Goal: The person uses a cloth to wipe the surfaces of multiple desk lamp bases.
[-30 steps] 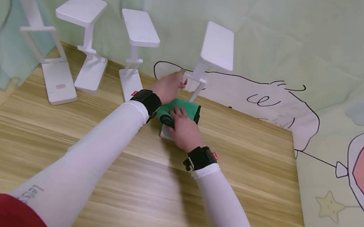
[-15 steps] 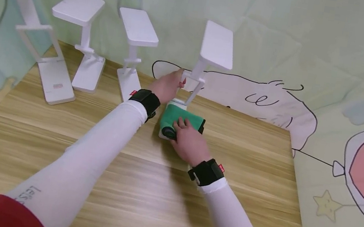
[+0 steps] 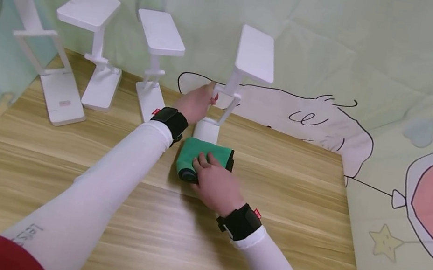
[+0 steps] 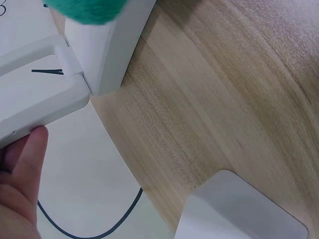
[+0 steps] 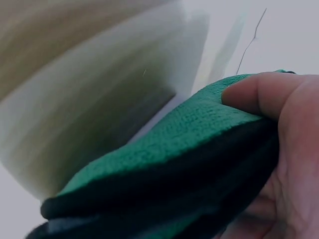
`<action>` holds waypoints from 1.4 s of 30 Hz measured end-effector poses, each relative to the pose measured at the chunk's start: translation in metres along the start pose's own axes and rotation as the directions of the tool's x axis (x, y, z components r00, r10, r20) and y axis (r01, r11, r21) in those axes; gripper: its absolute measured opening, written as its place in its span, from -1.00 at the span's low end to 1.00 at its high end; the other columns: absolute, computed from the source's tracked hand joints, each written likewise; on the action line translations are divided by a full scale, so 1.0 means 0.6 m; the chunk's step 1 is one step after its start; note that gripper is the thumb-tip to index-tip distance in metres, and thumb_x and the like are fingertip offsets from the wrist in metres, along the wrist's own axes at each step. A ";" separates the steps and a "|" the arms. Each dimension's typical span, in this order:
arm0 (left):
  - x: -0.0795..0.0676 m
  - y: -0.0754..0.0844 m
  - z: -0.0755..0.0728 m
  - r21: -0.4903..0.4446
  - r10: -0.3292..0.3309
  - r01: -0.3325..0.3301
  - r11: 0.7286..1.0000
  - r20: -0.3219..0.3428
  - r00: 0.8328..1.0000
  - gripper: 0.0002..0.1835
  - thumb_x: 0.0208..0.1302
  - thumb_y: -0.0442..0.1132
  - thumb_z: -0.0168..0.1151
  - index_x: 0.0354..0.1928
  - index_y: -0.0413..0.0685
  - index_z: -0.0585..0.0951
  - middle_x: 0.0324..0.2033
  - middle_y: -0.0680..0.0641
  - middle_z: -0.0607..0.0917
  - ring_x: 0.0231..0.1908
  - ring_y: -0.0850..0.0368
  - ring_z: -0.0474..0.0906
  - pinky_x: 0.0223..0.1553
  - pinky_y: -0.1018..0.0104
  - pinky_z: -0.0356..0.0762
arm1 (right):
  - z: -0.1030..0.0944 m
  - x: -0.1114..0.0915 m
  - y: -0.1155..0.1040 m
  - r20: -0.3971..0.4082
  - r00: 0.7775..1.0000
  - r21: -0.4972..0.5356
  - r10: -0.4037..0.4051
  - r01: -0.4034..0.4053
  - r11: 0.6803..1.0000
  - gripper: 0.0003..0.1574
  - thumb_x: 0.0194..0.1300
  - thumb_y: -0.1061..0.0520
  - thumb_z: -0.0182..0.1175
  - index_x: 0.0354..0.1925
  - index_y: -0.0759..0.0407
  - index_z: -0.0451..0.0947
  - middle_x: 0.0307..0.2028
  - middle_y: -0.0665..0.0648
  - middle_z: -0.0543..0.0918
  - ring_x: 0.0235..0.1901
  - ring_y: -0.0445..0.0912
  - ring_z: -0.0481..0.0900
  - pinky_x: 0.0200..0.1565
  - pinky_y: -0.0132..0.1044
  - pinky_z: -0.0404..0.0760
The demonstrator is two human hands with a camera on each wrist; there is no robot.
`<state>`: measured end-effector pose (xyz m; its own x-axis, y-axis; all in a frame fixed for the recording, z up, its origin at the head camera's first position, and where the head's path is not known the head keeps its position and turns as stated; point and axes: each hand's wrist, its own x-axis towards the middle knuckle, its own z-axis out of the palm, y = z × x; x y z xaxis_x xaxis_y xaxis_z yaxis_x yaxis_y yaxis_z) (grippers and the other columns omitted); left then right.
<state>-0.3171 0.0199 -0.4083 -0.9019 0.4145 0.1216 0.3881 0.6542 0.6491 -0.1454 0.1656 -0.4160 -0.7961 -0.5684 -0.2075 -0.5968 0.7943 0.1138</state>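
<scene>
My left hand [image 3: 195, 104] grips the side of the folding arm of a white desk lamp [image 3: 257, 52]. In the left wrist view, a fingertip [image 4: 36, 144] presses along the arm's pale frame. A folded green cloth [image 3: 190, 152] with black edging lies over the front part of this lamp's base [image 3: 206, 131], hiding its front end. My right hand [image 3: 217, 189] holds the cloth, fingers spread over its top. Seen from the right wrist, the green cloth [image 5: 149, 149] is bunched between the thumb and the other fingers.
Left of my hands stand three more white lamps: a near-left lamp [image 3: 62, 101], a second lamp [image 3: 89, 8] and a third lamp [image 3: 162, 34]. The wooden table [image 3: 282, 202] meets a printed wall cloth [image 3: 339, 55] at the back and right.
My right hand has drawn the green cloth toward me along the lamp base, baring more of the base behind it. My left hand keeps its grip on the lamp arm.
</scene>
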 end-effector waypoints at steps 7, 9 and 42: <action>-0.003 -0.003 0.000 -0.003 -0.012 0.012 1.000 0.008 1.000 -0.69 0.42 -0.54 -0.04 0.12 -0.16 0.35 -0.04 -0.08 0.58 0.00 0.10 0.51 -0.01 0.21 0.53 | 0.012 0.029 -0.009 -0.040 0.999 0.130 -0.037 0.042 0.991 -0.28 0.42 -0.12 0.16 0.40 0.16 0.33 0.40 0.19 0.32 0.39 0.11 0.14 0.25 -0.08 0.42; -0.003 -0.003 0.001 0.002 -0.009 0.009 1.000 0.012 1.000 -0.69 0.42 -0.52 -0.03 0.14 -0.17 0.35 -0.03 -0.08 0.58 0.01 0.10 0.51 0.00 0.21 0.53 | 0.014 0.041 -0.004 -0.038 0.999 0.193 -0.018 0.025 0.981 -0.29 0.42 -0.10 0.16 0.41 0.14 0.32 0.42 0.17 0.29 0.40 0.08 0.11 0.27 -0.07 0.39; -0.005 -0.004 -0.002 0.020 -0.016 0.015 1.000 0.025 1.000 -0.68 0.53 -0.38 -0.07 0.25 -0.13 0.31 0.02 -0.02 0.58 0.03 0.17 0.51 0.07 0.22 0.51 | 0.031 0.097 0.055 -0.036 0.985 0.459 0.166 -0.131 0.879 -0.23 0.39 0.01 -0.02 0.52 -0.02 0.11 0.53 0.09 0.01 0.47 -0.01 -0.22 0.42 -0.03 0.09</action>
<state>-0.3155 0.0160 -0.4094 -0.9028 0.4200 0.0926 0.3782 0.6728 0.6358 -0.2098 0.1626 -0.4422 -0.8872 -0.4360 -0.1506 -0.3739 0.8709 -0.3191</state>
